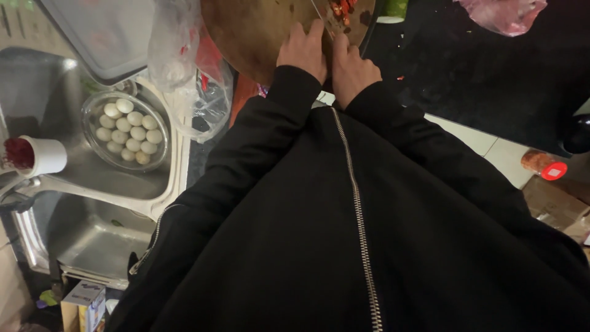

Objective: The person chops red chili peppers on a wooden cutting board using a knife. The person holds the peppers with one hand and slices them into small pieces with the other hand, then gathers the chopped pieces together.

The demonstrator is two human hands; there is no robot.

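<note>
Both hands sit close together at the near edge of a round wooden chopping board. Left hand lies palm down, its grip loose and flat — fingers spread forward over the wood, holding nothing that shows. Right hand is curled, and a thin knife blade runs up from just past its fingers; whether the grip is closed on the handle cannot be told, since the handle is hidden. The blade's long axis slants away from the body, up and slightly to the left, with its tip out of view at the top edge. Chopped red chilli pieces lie on the board just right of the blade. Off to the left, a glass bowl of white eggs rests in a steel sink — well apart from the board.
</note>
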